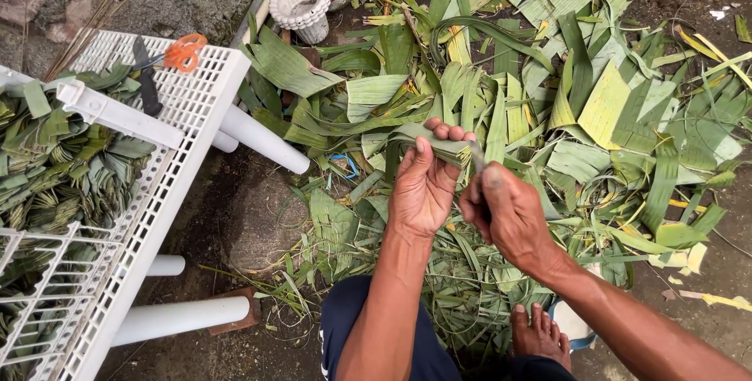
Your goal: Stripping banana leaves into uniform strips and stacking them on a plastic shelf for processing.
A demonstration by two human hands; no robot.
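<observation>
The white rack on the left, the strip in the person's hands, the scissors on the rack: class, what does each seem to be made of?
White rack: likely moulded plastic, matte, with a uniform grid of holes and tube legs.
Strip, held by the left hand with the right hand beside it: green leaf, faintly ribbed.
Scissors: dark blades, probably metal; orange handles look like plastic.

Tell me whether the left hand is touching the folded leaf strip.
Touching. The head view shows the left hand with fingers curled over the folded leaf strip, thumb pressed against it.

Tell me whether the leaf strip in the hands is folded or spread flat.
Folded: the leaf strip bends over the left hand fingers, doubled. The right hand pinches beside it.
</observation>
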